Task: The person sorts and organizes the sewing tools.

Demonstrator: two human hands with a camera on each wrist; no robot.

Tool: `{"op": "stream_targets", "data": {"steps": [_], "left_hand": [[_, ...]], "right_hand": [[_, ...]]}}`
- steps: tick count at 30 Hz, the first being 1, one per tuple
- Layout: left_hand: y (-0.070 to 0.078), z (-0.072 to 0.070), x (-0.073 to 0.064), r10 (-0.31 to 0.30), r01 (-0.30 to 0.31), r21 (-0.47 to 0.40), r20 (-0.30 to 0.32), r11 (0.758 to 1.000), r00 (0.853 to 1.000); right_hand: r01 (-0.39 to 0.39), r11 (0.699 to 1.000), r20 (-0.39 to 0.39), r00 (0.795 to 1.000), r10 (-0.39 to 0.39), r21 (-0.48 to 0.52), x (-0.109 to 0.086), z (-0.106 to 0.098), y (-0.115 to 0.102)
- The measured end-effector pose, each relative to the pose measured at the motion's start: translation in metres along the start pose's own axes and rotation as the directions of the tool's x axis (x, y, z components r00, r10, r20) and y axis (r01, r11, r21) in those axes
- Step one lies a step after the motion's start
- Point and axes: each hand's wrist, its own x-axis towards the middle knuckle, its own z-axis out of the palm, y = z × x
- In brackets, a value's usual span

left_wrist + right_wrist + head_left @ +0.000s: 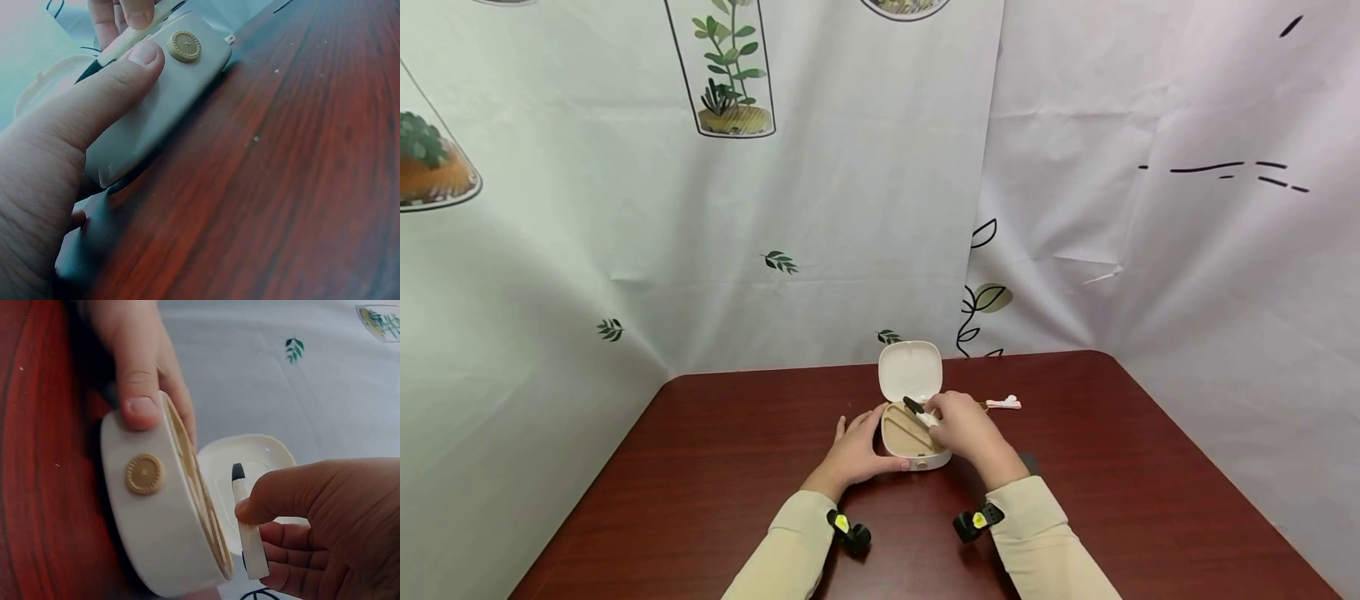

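Cream-cased box [916, 450], steadied by the left hand's [859, 451] thumb, could skid if the right hand [964, 429], pinching the black-tipped stick [249, 536], jabs its rim.

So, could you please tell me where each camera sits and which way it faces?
Head: worn on the head, facing forward and down at the table; both hands and sleeves show.
Left wrist: along the left hand, thumb on the box.
Right wrist: toward the right hand pinching a white stick.
All three views share the box and stick.
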Motion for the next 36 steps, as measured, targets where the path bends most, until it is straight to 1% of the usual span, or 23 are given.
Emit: {"op": "stream_targets", "data": {"steps": [5,12,20,25,28,36], "left_hand": [[-0.001,0.001,0.000,0.008,-0.008,-0.003,0.001,1.000,1.000],[-0.002,0.003,-0.001,0.016,-0.016,-0.006,-0.001,1.000,1.000],[0.001,0.001,-0.002,0.023,-0.023,-0.011,-0.009,1.000,1.000],[0.002,0.001,-0.002,0.025,-0.025,-0.006,-0.009,1.000,1.000],[0.002,0.000,-0.003,0.021,-0.021,-0.009,-0.006,1.000,1.000],[0.003,0.000,-0.002,0.019,-0.019,-0.025,0.000,0.999,1.000]], "right_hand": [[0.043,0.999,0.010,0.999,-0.043,0.021,-0.002,0.007,-0.003],[0.098,0.995,-0.010,0.995,-0.098,0.012,-0.002,0.014,-0.001],[0.144,0.990,-0.031,0.989,-0.144,-0.008,-0.002,0.016,-0.001],[0.156,0.987,-0.004,0.988,-0.156,-0.028,-0.001,0.015,0.000],[0.158,0.987,0.010,0.987,-0.158,-0.015,-0.001,0.014,0.000],[0.128,0.992,0.008,0.992,-0.128,0.016,-0.001,0.013,0.003]]}}
